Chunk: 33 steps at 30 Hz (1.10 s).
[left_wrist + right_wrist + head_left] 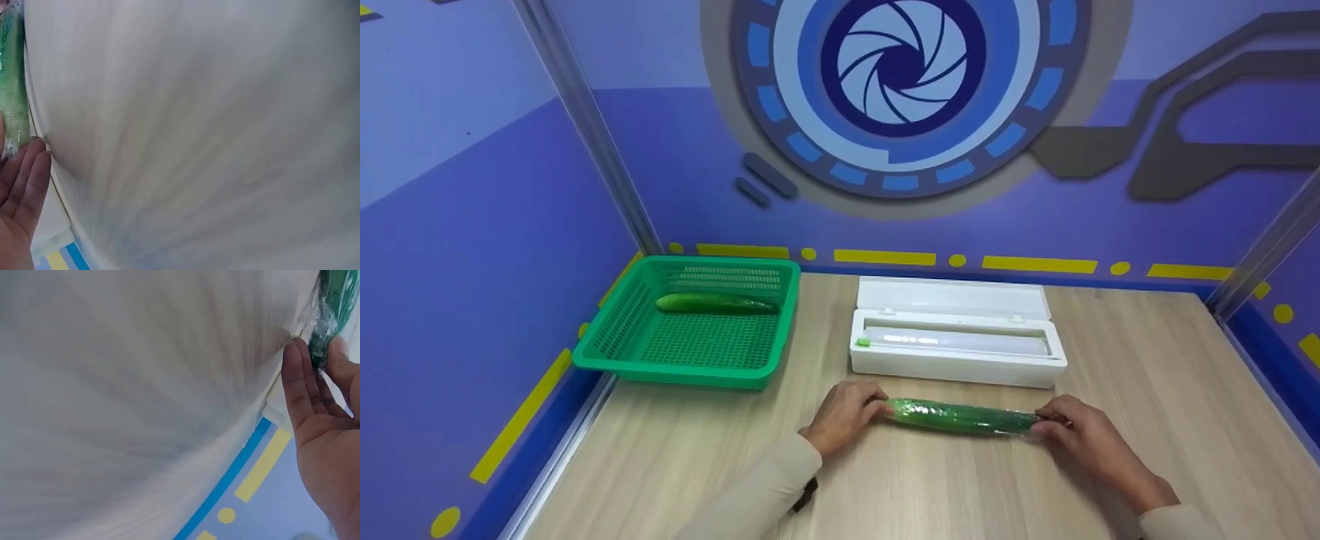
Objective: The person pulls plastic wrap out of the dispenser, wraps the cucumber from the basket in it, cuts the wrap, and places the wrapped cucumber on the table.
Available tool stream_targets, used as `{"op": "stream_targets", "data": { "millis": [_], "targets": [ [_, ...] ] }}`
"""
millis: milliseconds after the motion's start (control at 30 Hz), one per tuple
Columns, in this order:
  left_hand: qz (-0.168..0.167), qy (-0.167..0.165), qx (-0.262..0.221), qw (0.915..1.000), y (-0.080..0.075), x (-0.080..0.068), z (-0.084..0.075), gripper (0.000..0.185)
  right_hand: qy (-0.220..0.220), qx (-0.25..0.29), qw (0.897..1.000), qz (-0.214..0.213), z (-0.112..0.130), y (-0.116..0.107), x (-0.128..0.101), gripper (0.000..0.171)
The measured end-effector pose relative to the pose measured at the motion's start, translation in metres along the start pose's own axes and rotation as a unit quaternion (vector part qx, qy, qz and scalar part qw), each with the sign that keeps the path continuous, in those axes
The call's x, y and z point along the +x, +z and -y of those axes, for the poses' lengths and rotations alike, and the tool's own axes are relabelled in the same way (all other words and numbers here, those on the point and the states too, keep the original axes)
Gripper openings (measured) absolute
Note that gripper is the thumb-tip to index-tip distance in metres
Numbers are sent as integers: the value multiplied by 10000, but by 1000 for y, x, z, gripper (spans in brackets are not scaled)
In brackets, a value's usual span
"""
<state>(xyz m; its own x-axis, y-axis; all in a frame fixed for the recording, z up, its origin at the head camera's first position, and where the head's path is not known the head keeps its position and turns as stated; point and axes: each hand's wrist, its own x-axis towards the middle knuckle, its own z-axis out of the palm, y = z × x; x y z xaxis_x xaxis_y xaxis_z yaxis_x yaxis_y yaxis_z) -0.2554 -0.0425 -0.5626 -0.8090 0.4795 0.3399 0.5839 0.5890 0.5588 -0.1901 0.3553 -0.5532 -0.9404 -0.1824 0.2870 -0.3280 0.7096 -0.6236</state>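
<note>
- A wrapped cucumber [960,416] lies lengthwise on the wooden counter [1147,390], in front of the white cling-film dispenser [956,349] and apart from it.
- The cucumber is covered in clear film; creased film shows at both ends in the wrist views.
- The left hand [844,412] sits at the cucumber's left end. Its fingers curl around that end and hold it.
- The right hand [1080,435] sits at the cucumber's right end. Its fingertips pinch the film at the tip.
- Both hands rest on the counter, with the cucumber between them.
- In the left wrist view, the fingers [25,174] lie just below the wrapped end [12,84]; the blurred counter surface fills the rest of the view.
- In the right wrist view, the fingers [298,382] touch the dark green wrapped tip [326,320].
- The dispenser stands with its lid raised toward the back wall; a film roll [952,341] lies inside its trough.
- A green plastic basket [690,367] stands at the left rear of the counter, well apart from the hands.
- A second cucumber [712,303] lies inside the basket, near its rear wall.
</note>
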Motion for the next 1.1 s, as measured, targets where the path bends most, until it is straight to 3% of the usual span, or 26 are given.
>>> {"op": "stream_targets", "data": {
  "millis": [100, 200, 467, 667, 767, 867, 967, 1100],
  "targets": [
    [-93, 159, 226, 9996, 0, 1, -2, 13, 166, -249, 9995, 52, 2, -1, 1, 26],
    [-145, 233, 323, 9991, 1, 0, -3, 14, 324, -487, 9981, 208, 3, -1, 2, 24],
    [-136, 38, 245, 9996, 1, 2, -4, 12, 305, -480, 9966, 596, 1, -1, 4, 17],
    [138, 113, 306, 9994, -1, 2, -1, 28, -238, -272, 9988, 322, -1, 2, 3, 20],
    [142, 163, 320, 9993, -1, 0, 1, 27, -468, -253, 9982, 270, -1, 2, 3, 17],
    [101, 270, 389, 9988, -1, 0, 1, 24, -244, -248, 9983, 462, 1, 1, 4, 11],
    [49, 402, 559, 9976, -2, 0, -1, 23, 26, -281, 9972, 695, 3, 1, 4, 16],
    [-10, 377, 586, 9976, -3, 0, -4, 23, 144, -489, 9962, 705, 3, 2, 5, 18]
  ]
}}
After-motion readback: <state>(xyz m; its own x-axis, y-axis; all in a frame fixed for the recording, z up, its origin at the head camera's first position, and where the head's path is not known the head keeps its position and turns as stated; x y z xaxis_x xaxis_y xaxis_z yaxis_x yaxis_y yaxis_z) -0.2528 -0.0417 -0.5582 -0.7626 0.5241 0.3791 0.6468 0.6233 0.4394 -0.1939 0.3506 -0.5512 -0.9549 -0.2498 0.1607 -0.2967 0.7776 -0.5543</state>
